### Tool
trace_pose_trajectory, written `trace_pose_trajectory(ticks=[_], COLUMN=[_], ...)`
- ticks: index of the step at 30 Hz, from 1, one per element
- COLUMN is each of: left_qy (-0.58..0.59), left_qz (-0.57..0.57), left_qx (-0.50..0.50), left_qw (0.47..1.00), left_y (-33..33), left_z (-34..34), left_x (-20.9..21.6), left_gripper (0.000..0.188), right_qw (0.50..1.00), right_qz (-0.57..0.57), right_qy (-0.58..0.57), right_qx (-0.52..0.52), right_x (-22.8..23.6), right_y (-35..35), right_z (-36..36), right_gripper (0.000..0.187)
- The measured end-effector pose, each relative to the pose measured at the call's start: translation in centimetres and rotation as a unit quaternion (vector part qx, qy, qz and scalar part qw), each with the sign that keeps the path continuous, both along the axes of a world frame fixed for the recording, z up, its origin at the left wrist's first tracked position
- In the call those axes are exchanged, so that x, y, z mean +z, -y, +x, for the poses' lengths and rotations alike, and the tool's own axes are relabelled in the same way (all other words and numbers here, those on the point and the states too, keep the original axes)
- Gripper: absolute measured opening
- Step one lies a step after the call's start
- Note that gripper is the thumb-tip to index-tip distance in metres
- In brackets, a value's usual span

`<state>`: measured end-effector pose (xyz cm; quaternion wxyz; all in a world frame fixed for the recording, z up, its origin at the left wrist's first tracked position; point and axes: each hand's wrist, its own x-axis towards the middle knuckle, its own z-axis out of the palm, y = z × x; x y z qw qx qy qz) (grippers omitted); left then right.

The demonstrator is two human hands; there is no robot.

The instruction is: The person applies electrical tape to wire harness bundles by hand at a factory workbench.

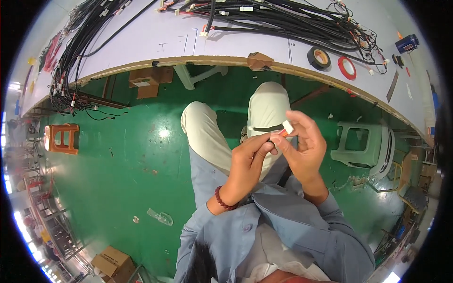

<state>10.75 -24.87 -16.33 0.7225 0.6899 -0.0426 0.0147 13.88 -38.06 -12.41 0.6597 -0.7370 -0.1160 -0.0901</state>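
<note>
A small white plug connector [287, 126] with short red and orange wires [282, 132] sticks up between my hands, above my lap. My right hand [304, 148] is closed in a pinch at the wires just below the connector, its index finger curved over the top. My left hand [247, 158], with a beaded bracelet at the wrist, is closed on the dark cable end just beside it. A thin black strip [264, 129] runs left from the fingers across my right knee; whether it is cable or tape I cannot tell. Most of the cable is hidden by my fingers.
Ahead is a white worktable [141, 47] with a bundle of black cables [273, 21], a black tape roll [319, 58] and a red tape roll [347, 68]. More cables [68, 70] hang over its left edge. Stools stand both sides: orange [62, 138], pale green [361, 146]. A cardboard box [113, 264] sits behind left.
</note>
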Motion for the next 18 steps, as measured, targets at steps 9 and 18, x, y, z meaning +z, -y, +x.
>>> trace_pose_trajectory(ticks=[9,18], left_qy=[0.033,0.044], left_qz=[0.067,0.053], left_qx=[0.034,0.018], left_qw=[0.997,0.997], left_y=[1.2,1.0], left_z=[0.7,0.7], left_x=[0.2,0.2], left_gripper=[0.019,0.018], right_qw=[1.000,0.983], right_qz=[-0.019,0.123], right_qy=[-0.009,-0.134], right_qx=[-0.003,0.035], right_x=[-0.5,0.0], right_y=[0.9,1.3], right_z=[0.2,0.8], right_gripper=[0.048,0.050])
